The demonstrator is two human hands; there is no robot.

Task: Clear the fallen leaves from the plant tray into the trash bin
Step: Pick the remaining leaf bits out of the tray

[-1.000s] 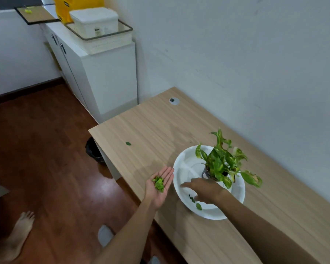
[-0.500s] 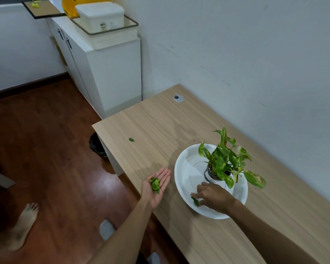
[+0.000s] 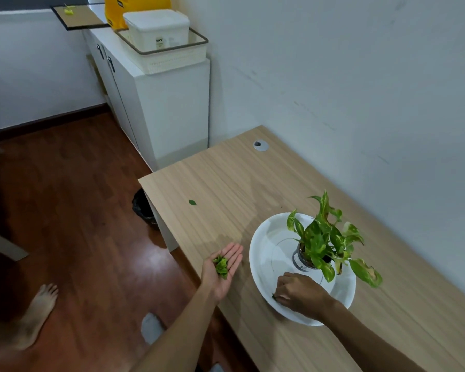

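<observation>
White tray (image 3: 263, 238) near desk edge (image 3: 196, 267) — right hand (image 3: 297, 292) inside

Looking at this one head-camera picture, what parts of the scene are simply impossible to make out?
- Trash bin: only a dark edge shows in the head view; the desk covers the rest.
- Leaf under the right hand: the curled fingers hide nearly all of it.
- Tray floor beneath that hand: covered, so any further leaves cannot be seen.
- Pot label: too small to read.
- Leaves in the left hand: bunched, uncountable.
</observation>
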